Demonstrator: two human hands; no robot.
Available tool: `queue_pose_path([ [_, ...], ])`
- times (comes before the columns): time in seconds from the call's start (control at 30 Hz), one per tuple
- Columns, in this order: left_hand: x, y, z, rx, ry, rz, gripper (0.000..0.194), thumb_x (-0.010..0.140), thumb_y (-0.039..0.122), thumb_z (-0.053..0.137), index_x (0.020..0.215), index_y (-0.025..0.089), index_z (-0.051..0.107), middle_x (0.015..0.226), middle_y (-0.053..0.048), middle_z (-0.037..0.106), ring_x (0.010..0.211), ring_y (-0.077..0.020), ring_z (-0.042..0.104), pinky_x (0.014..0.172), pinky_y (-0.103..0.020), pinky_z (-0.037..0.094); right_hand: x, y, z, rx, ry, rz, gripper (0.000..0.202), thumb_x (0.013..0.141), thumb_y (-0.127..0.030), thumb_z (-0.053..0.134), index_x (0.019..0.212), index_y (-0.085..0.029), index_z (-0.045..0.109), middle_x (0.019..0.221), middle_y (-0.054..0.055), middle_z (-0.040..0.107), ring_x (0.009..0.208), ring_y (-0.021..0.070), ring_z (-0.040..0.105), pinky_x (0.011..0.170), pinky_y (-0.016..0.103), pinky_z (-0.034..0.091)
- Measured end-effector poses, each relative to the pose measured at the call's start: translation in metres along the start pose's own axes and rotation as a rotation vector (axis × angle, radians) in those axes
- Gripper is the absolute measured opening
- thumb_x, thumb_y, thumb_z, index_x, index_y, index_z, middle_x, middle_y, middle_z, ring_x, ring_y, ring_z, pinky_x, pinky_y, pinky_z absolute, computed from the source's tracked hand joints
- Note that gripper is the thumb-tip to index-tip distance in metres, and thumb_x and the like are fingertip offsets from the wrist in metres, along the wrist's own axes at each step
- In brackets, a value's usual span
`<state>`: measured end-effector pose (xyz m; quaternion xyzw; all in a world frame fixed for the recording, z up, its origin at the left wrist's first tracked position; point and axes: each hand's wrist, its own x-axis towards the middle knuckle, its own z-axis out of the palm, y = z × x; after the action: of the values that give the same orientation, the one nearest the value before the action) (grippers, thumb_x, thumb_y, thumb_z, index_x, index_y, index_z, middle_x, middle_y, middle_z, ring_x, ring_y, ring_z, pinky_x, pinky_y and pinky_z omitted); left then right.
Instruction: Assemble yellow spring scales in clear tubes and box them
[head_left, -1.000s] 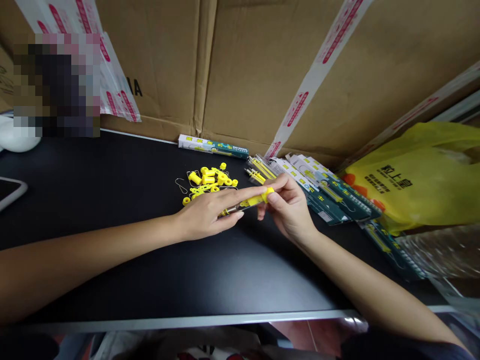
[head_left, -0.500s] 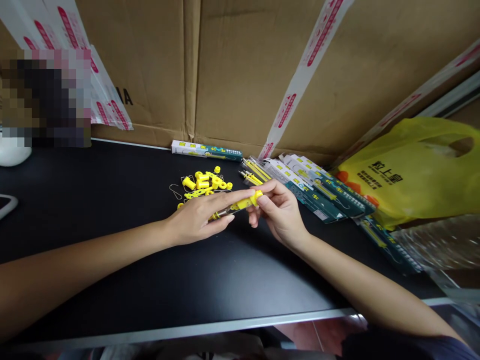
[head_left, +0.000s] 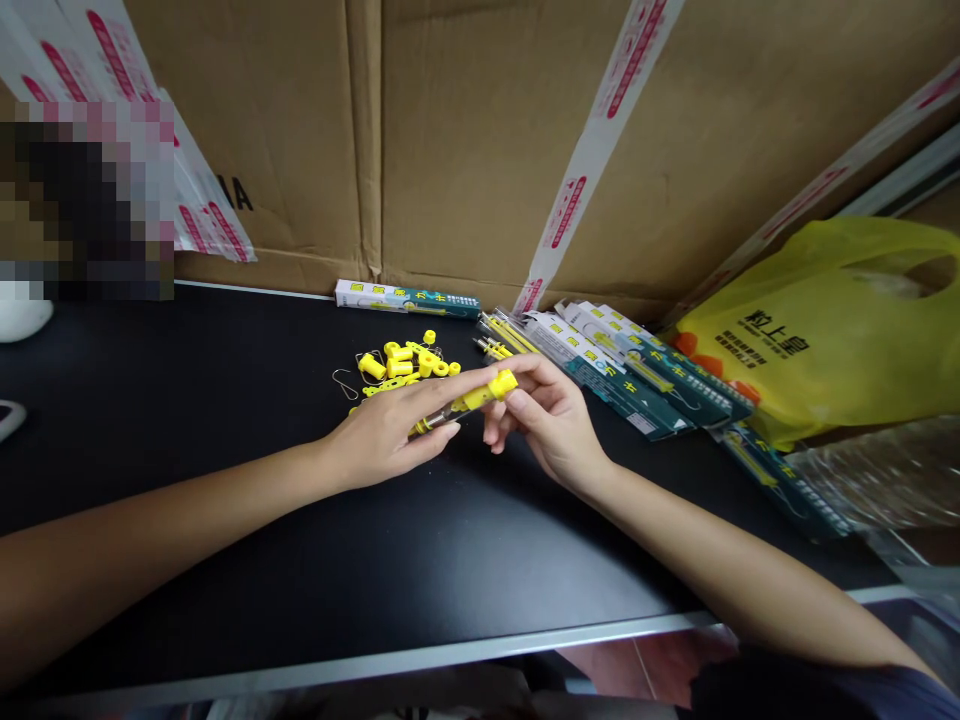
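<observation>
My left hand (head_left: 386, 430) is wrapped round a clear tube (head_left: 450, 411) with yellow parts and a metal spring inside. The tube slants up to the right and ends in a yellow cap (head_left: 502, 384). My right hand (head_left: 551, 415) pinches that cap between thumb and index finger, its other fingers curled below. Just behind my left hand, several loose yellow plastic pieces (head_left: 400, 368) and wire hooks (head_left: 346, 384) lie on the black table (head_left: 360, 570). Beyond my right hand are more clear tubes with yellow parts (head_left: 504, 330).
One printed box (head_left: 407, 300) lies against the large cardboard (head_left: 480, 150) at the back. More printed boxes (head_left: 637, 375) are piled to the right, beside a yellow plastic bag (head_left: 832, 330). A white object (head_left: 24, 318) sits at the far left.
The view has shifted slightly, so most things appear a little further left. Both hands keep their hold on the tube and cap, with my right fingers moved slightly round the cap.
</observation>
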<state>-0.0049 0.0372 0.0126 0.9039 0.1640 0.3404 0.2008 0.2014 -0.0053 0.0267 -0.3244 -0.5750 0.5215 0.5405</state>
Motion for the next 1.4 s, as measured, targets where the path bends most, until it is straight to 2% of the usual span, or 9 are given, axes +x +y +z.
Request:
queue_pose_path([
  [0.37, 0.002, 0.002, -0.004, -0.031, -0.045, 0.003, 0.065, 0.091, 0.020, 0.048, 0.149, 0.033, 0.021, 0.147, 0.001, 0.044, 0.129, -0.0172, 0.048, 0.108, -0.027, 0.038, 0.004, -0.004, -0.005, -0.044, -0.045, 0.005, 0.025, 0.079, -0.029, 0.071, 0.100, -0.020, 0.061, 0.072, -0.003, 0.066, 0.050, 0.0092, 0.064, 0.044, 0.020, 0.056],
  [0.63, 0.001, 0.002, -0.005, -0.033, -0.050, 0.008, 0.056, 0.095, 0.024, 0.045, 0.148, 0.030, 0.027, 0.143, -0.002, 0.048, 0.125, -0.0175, 0.052, 0.106, -0.029, 0.040, 0.005, -0.003, -0.008, -0.013, -0.086, -0.025, 0.021, 0.080, -0.024, 0.071, 0.099, -0.019, 0.064, 0.073, -0.002, 0.067, 0.052, 0.0103, 0.066, 0.046, 0.021, 0.057],
  [0.77, 0.002, 0.001, -0.006, -0.001, -0.038, 0.035, 0.055, 0.095, 0.023, 0.044, 0.147, 0.030, 0.029, 0.140, -0.002, 0.053, 0.122, -0.0160, 0.055, 0.105, -0.028, 0.041, 0.005, 0.000, -0.011, -0.030, -0.069, -0.029, 0.020, 0.084, -0.025, 0.066, 0.103, -0.020, 0.066, 0.071, -0.002, 0.067, 0.051, 0.0095, 0.065, 0.048, 0.021, 0.056],
  [1.0, 0.002, -0.002, -0.006, 0.013, -0.047, 0.048, 0.056, 0.095, 0.022, 0.045, 0.148, 0.030, 0.028, 0.143, -0.001, 0.049, 0.125, -0.0154, 0.053, 0.106, -0.027, 0.040, 0.004, 0.004, -0.013, -0.110, 0.008, -0.036, 0.020, 0.080, -0.031, 0.070, 0.096, -0.019, 0.065, 0.058, -0.005, 0.062, 0.045, 0.0083, 0.059, 0.045, 0.020, 0.054],
  [1.4, 0.002, -0.001, -0.005, 0.026, -0.067, -0.001, 0.056, 0.095, 0.026, 0.045, 0.148, 0.029, 0.027, 0.138, -0.003, 0.054, 0.119, -0.0165, 0.057, 0.102, -0.028, 0.043, 0.003, 0.001, -0.008, -0.107, 0.043, -0.007, 0.023, 0.078, -0.036, 0.072, 0.087, -0.019, 0.059, 0.058, -0.005, 0.063, 0.043, 0.0084, 0.058, 0.043, 0.020, 0.053],
])
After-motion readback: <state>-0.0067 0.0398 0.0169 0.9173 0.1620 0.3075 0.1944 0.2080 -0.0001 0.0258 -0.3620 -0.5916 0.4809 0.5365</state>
